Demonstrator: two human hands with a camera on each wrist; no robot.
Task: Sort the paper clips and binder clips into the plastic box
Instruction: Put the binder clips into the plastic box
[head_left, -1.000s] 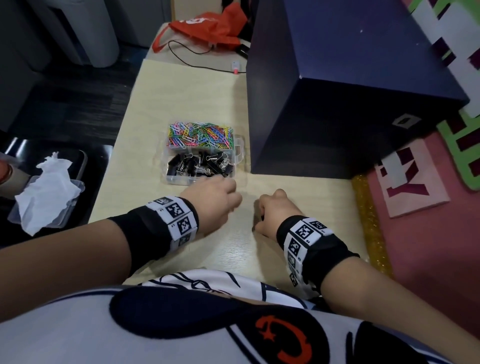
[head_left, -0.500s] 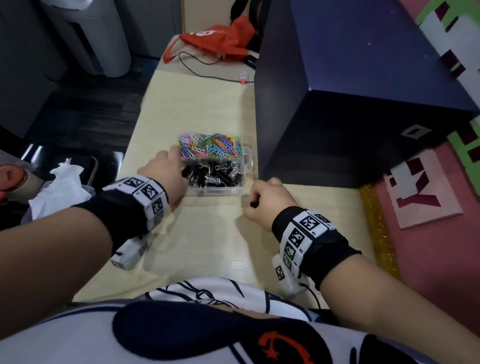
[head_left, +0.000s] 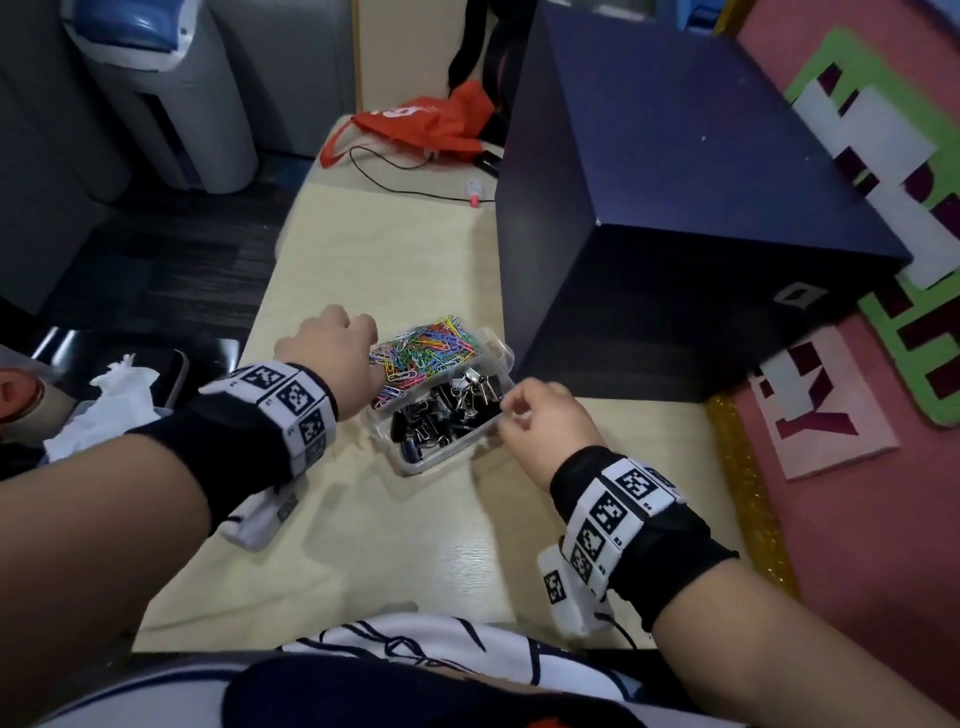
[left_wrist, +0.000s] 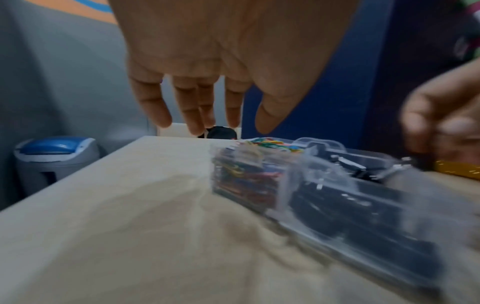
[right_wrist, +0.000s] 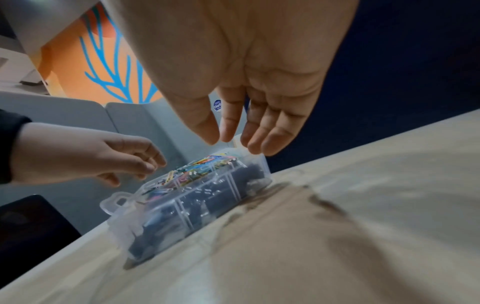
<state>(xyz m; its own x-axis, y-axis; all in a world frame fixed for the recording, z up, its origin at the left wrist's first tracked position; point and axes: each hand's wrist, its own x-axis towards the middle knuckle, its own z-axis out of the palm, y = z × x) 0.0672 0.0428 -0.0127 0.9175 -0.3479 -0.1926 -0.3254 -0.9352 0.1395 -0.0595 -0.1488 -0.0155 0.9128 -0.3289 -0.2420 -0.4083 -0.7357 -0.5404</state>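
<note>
Sitting between both loose, empty grips, left hand (head_left: 332, 358) and right hand (head_left: 545, 421), plastic box (head_left: 441, 457).

Head looks down; wrist views low, sharing plastic box (head_left: 415, 462).

My left hand (head_left: 337, 353) hangs in the air, palm down, fingers (left_wrist: 153, 107) loose and spread, holding nothing. My right hand (head_left: 545, 421) sits nearer on the right, fingers (right_wrist: 262, 131) relaxed and pointing down, thumb close to the forefinger. Both forearms reach forward, wrists banded.
</note>
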